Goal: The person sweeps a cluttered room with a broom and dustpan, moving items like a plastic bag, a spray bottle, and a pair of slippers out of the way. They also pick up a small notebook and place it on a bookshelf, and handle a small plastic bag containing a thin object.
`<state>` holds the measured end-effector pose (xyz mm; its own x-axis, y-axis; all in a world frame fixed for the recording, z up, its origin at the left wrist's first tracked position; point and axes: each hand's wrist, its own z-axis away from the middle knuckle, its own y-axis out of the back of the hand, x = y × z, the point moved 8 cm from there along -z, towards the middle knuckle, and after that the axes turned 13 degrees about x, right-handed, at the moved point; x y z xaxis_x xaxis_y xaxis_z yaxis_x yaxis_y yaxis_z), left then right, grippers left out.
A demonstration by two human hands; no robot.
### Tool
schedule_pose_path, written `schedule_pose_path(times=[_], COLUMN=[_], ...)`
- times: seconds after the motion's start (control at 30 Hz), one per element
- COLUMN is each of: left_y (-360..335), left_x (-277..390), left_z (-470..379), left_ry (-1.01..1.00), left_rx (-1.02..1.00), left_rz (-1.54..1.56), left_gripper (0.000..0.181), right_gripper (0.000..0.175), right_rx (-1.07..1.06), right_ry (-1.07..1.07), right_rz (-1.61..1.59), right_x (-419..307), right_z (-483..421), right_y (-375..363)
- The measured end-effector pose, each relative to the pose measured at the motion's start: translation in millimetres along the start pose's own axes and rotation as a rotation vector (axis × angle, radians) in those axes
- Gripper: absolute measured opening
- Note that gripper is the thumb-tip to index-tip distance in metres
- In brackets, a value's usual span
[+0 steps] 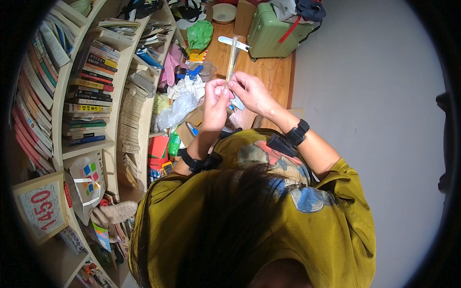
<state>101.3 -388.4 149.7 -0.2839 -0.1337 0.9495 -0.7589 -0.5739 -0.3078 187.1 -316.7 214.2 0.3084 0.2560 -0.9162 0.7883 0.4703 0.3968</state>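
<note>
Both my hands meet in front of my body, near the top middle of the view. My left hand (pixel 216 104) and my right hand (pixel 252 91) pinch the lower end of a long, thin, translucent tube or rolled strip (pixel 232 59), which points away from me. What it is exactly, I cannot tell. Beyond it, a white flat strip with a rounded end (pixel 225 40) is seen against the wood floor. Black bands with small devices are strapped on both wrists.
Bookshelves (pixel 113 144) full of books stand at the left. Past my hands are a green suitcase (pixel 268 36), a green plastic bag (pixel 200 34), a clear plastic bag (pixel 178 111) and a cardboard box (pixel 185 134) amid clutter. A plain grey wall (pixel 378 108) runs along the right.
</note>
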Motion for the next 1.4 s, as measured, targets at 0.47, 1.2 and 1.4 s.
schedule_pose_path(times=[0.47,1.2,1.4], left_y=[20,164,207], left_x=[-12,-44,-59], left_z=[-10,13,33], left_ry=[0.222,0.298,0.347], left_rx=[0.0,0.405,0.564], left_rz=[0.217,0.03,0.085], left_gripper=[0.022,0.024,0.017], right_gripper=[0.027,0.03,0.027], right_rx=[0.151,-0.078,-0.314], right_ry=[-0.021,-0.142,-0.108], right_rz=[0.026,0.389,0.566], right_x=[42,96,126], right_z=[-28,-41,-28], right_y=[20,-47,-109])
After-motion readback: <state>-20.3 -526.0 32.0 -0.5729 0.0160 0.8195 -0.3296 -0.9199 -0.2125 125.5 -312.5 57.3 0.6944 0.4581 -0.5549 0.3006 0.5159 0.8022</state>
